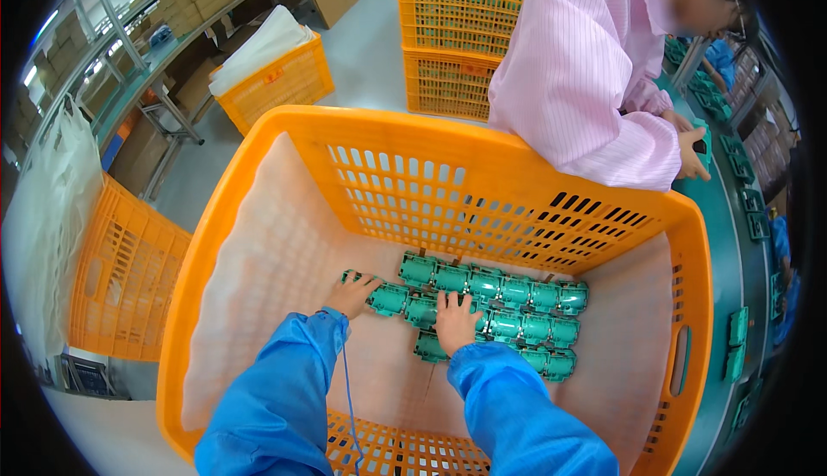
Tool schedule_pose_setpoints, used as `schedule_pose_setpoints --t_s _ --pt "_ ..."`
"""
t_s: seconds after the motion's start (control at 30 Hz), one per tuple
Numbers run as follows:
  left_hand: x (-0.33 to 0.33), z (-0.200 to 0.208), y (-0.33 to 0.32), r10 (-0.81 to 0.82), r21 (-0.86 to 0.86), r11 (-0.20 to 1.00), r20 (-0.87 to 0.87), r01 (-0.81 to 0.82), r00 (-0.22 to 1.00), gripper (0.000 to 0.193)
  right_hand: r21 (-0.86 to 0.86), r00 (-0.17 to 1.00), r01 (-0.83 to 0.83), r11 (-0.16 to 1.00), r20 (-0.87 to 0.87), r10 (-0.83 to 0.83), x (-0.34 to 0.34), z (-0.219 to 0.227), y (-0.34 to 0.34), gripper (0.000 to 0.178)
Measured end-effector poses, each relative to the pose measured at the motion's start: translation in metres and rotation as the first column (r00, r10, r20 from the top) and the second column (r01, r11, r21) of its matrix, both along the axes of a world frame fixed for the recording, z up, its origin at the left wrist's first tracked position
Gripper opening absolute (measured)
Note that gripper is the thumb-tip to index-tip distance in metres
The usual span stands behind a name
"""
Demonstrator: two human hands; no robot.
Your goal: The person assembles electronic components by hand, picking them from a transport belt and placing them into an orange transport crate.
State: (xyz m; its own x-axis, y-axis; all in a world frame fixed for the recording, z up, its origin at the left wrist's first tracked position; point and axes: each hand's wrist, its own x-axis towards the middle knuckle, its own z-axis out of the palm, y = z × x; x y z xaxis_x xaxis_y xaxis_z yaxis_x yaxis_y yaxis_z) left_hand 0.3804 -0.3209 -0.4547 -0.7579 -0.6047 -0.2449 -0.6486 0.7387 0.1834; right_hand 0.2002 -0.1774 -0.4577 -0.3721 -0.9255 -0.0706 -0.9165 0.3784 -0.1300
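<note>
Inside a large orange plastic basket (482,144), several green plastic housings (515,290) lie in rows on a white liner. My left hand (351,295) is at the left end of the middle row, its fingers closed over the end green housing (388,298). Further right, my right hand (456,324) rests over the middle row with fingers apart and stretched forward. The housings beneath its palm are hidden. Both forearms wear blue sleeves, and a thin blue cord (349,390) hangs from the left cuff.
A person in a pink striped sleeve (594,88) stands at the basket's far right, holding a green housing (704,144). A conveyor (719,226) with more housings runs along the right. Orange crates (461,80) stand behind; another crate (129,269) is at left.
</note>
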Motion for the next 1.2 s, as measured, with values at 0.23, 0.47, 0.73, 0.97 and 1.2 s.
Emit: schedule_pose_setpoints --t_s 0.23,0.47,0.73,0.97,1.2 --pt "0.013 -0.005 -0.008 0.011 -0.008 1.000 -0.029 -0.011 1.000 0.067 -0.048 0.999 -0.039 0.998 0.024 0.041 0.011 0.019 -0.001 0.035" --pt "0.001 -0.008 0.000 0.039 0.039 0.999 -0.021 -0.038 0.999 0.069 0.126 0.999 -0.017 0.992 -0.048 0.024 -0.005 0.009 -0.008 0.049" --pt "0.000 -0.008 0.007 -0.049 0.016 0.999 -0.027 0.050 0.998 0.068 0.052 0.952 0.138 0.989 0.268 -0.147 -0.098 0.070 0.021 0.069" --pt "-0.021 0.016 0.025 0.041 -0.094 0.995 0.084 -0.034 0.996 0.066 0.149 0.969 0.036 0.988 0.237 -0.071 -0.093 0.077 0.039 0.059" --pt "-0.108 0.007 0.087 0.151 0.079 0.987 -0.114 -0.142 0.982 0.060 -0.152 0.960 0.175 0.973 0.246 -0.134 -0.121 0.091 0.040 0.052"
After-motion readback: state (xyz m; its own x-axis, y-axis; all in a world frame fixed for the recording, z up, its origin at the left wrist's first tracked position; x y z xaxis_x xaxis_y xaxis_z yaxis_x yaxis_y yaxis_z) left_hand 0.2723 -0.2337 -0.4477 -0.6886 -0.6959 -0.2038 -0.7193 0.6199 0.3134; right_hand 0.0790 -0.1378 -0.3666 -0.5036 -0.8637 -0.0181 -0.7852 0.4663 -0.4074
